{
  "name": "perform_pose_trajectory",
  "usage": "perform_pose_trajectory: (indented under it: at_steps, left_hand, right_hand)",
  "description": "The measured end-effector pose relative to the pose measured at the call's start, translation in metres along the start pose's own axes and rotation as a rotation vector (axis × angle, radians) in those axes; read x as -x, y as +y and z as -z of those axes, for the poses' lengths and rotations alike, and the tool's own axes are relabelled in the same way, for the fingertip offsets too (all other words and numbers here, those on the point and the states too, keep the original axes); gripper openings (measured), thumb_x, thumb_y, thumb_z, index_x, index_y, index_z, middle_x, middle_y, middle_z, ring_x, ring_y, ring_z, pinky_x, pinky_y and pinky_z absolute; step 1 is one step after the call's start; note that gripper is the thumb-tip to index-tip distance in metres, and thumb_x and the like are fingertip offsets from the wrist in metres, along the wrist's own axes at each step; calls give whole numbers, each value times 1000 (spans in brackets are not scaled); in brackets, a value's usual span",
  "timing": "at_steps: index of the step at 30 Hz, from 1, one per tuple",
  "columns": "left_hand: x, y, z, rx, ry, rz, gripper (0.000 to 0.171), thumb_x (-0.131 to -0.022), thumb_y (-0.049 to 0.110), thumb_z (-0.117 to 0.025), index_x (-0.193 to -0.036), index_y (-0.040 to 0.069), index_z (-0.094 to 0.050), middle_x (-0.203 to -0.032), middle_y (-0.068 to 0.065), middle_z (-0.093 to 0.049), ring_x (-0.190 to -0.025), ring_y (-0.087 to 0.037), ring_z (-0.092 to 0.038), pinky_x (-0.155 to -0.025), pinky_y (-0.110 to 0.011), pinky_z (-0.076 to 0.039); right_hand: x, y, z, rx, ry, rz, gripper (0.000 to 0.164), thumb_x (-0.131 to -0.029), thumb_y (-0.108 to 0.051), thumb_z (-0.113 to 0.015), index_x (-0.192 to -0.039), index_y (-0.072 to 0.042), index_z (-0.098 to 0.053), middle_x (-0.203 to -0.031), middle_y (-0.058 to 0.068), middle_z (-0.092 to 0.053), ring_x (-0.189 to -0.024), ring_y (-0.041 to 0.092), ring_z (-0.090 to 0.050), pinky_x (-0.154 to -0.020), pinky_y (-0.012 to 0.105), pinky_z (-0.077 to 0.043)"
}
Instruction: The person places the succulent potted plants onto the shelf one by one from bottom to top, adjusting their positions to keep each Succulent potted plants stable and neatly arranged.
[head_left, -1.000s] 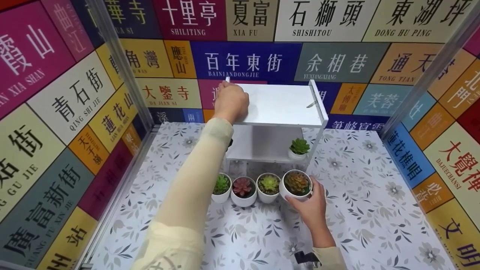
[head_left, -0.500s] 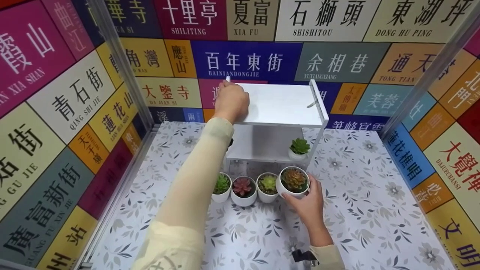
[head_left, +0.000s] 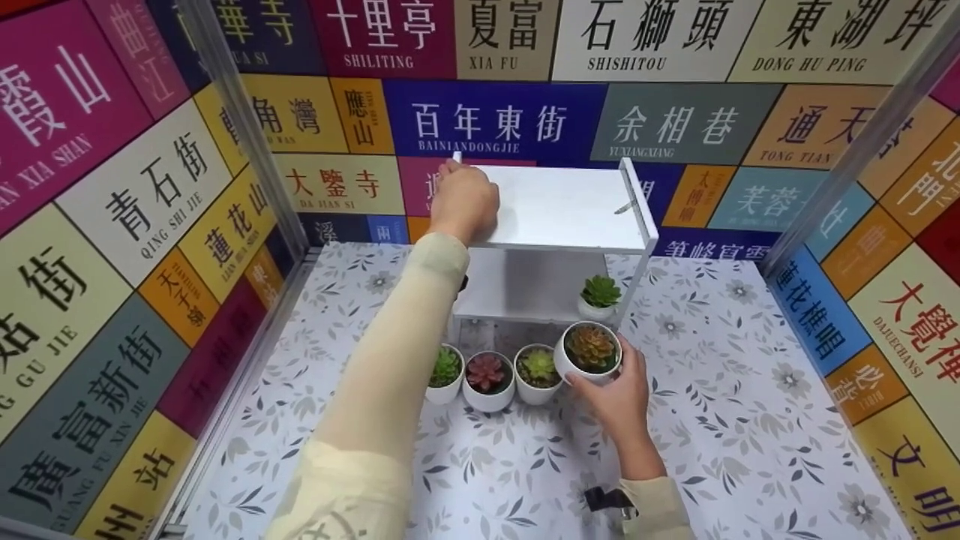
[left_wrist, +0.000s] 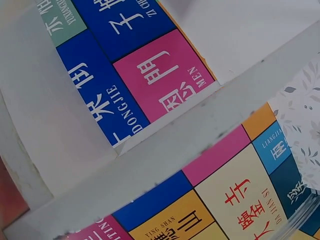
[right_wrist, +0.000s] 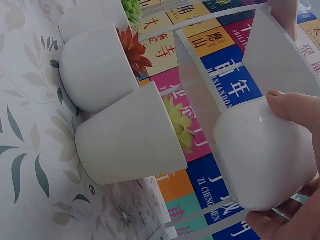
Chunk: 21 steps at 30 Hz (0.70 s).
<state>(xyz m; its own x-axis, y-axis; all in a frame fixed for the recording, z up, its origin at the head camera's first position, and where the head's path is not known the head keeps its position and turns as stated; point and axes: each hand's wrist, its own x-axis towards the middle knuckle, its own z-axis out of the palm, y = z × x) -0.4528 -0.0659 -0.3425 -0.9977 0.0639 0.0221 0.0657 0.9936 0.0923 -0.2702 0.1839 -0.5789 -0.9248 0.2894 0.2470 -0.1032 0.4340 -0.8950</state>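
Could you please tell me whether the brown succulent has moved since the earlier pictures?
Yes: in the head view, the brown succulent, in the right hand, has moved up the picture, nearer the white shelf.

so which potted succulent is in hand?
The orange-brown succulent, in the right hand; the others stand unheld, three on the table, one on the shelf.

right sleeve (head_left: 660, 511): pale cream | black strap (head_left: 606, 498): touching right sleeve | left sleeve (head_left: 373, 397), left of right sleeve: cream, line-printed
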Motion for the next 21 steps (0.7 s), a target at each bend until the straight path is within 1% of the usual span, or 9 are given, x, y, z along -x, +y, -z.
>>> perform_pose_trajectory:
  at_steps: [2, 3, 5, 9, 14, 18, 21]
  left_hand:
    - [0, -1, -1, -2, 2, 3, 72, -114, 35, -27, -160, -21, -18, -170, -36, -22, -161, -49, -23, -134, -52, -20]
    - [0, -1, -1, -31, 1, -9, 72, -114, 34, -27, -159, -22, -19, -169, -37, -22, -161, -50, -24, -134, -53, -21]
    - [-1, -1, -1, -58, 1, -24, 71, -113, 32, -29, -158, -23, -20, -168, -40, -23, -160, -52, -25, -134, -54, -22]
    - [-1, 0, -1, -76, -5, -32, 71, -112, 29, -31, -157, -24, -20, -167, -41, -23, -160, -53, -25, -134, -55, -22]
    - [0, 3, -1, -10, 0, 7, 71, -114, 32, -31, -159, -21, -18, -171, -36, -21, -162, -48, -23, -134, -52, -19]
    - [2, 3, 0, -35, 7, -13, 70, -114, 32, -30, -159, -20, -20, -170, -36, -21, -161, -49, -23, -134, -53, -20]
    - [2, 3, 0, -80, 9, -37, 69, -114, 30, -30, -159, -21, -22, -169, -38, -22, -160, -52, -25, -133, -55, -22]
  right_hand:
    - [-1, 0, 0, 7, -5, 6, 103, -71, -15, -99, -157, -2, -44, -143, 23, -52, -137, 38, -52, -118, 52, -48]
    - [-1, 0, 0, 15, -6, 13, 103, -71, -16, -99, -157, -2, -45, -143, 23, -53, -136, 38, -52, -118, 52, -47]
    - [-2, -1, -1, 20, -6, 29, 103, -71, -20, -100, -157, -3, -45, -142, 22, -53, -135, 37, -52, -119, 53, -44]
    - [-4, -3, -2, 30, 14, 52, 104, -70, -25, -101, -156, -4, -47, -144, 21, -54, -137, 37, -52, -119, 53, -39]
    - [-8, -11, -5, 33, 28, 35, 102, -69, -25, -101, -153, -3, -48, -146, 20, -54, -139, 38, -52, -120, 54, -39]
    - [-11, -24, -8, 57, 28, 2, 101, -70, -27, -100, -153, -5, -47, -148, 18, -54, -140, 38, -52, -118, 58, -41]
    - [-14, -33, -11, 64, 31, 1, 101, -71, -28, -100, -154, -6, -46, -149, 17, -53, -140, 38, -52, -117, 59, -41]
